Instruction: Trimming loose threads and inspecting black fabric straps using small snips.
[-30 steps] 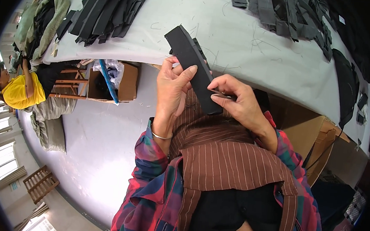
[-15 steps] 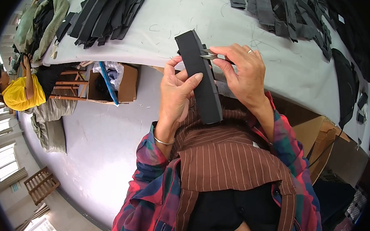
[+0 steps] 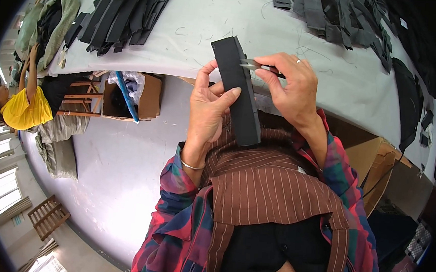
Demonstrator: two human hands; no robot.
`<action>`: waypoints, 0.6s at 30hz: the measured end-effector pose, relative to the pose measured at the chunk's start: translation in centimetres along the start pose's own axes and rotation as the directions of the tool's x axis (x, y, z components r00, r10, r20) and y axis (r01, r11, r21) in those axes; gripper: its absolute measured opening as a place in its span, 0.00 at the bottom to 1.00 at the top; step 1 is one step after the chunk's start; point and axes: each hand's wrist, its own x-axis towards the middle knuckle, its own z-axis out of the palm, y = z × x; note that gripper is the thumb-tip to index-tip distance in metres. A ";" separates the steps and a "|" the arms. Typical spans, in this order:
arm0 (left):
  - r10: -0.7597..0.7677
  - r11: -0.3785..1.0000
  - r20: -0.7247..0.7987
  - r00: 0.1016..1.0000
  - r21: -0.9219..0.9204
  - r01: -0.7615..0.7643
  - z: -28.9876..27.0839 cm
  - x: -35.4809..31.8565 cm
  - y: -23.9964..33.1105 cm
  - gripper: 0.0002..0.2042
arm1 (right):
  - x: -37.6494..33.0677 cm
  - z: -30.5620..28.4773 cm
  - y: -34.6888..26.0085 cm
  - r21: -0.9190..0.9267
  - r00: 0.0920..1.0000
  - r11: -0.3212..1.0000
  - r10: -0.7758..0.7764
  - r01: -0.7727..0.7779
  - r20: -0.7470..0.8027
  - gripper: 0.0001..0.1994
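A folded black fabric strip point(image 3: 241, 105) is pinched in my left hand point(image 3: 207, 107), thumb lying on its face and fingers behind it. It hangs at a slant between the table edge and my brown striped apron point(image 3: 274, 195). In my right hand point(image 3: 296, 88) I grip a pair of thread snips point(image 3: 252, 64), thumb and forefinger closed round them. Their pale metal blades reach over the strip's right edge near its upper part. Whether the blades touch the cloth or a thread, I cannot tell.
On the white-covered table point(image 3: 194, 38) lie a fanned stack of black strips point(image 3: 125, 18) at left and a looser pile point(image 3: 332, 17) at far right, with stray threads between. A cardboard box point(image 3: 151, 98) stands under the table. At far left is a person in yellow point(image 3: 27, 110).
The snips and my right hand have shifted slightly right. The strip's upper end has also tilted a little right. At far left, the co-worker's arm has risen toward the cloth.
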 end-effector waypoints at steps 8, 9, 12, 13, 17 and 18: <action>0.010 0.995 0.006 1.000 0.095 -0.011 0.0 -0.3 -0.3 0.28 | -0.1 1.1 -0.3 0.018 0.991 0.993 -0.122 0.121 0.061 0.05; 0.010 0.996 0.008 1.000 0.089 -0.010 0.2 -0.2 -0.3 0.28 | -0.1 1.1 -0.4 0.017 0.991 0.993 -0.121 0.120 0.061 0.05; -0.009 0.997 0.024 1.000 0.078 0.008 0.2 -0.3 -0.3 0.27 | 0.0 1.0 -0.4 -0.023 0.986 0.988 -0.149 0.151 0.079 0.05; -0.028 0.997 0.036 0.999 0.075 0.025 0.2 -0.3 -0.3 0.27 | 0.0 1.0 -0.3 -0.046 0.983 0.985 -0.163 0.168 0.085 0.04; -0.036 0.998 0.040 0.999 0.060 0.033 0.1 -0.4 -0.6 0.26 | 0.0 1.2 -0.2 -0.038 0.985 0.988 -0.144 0.148 0.096 0.05; -0.019 0.999 0.006 1.000 0.038 0.018 0.1 -0.4 -0.5 0.25 | 0.0 1.2 -0.1 -0.036 0.986 0.989 -0.138 0.142 0.097 0.05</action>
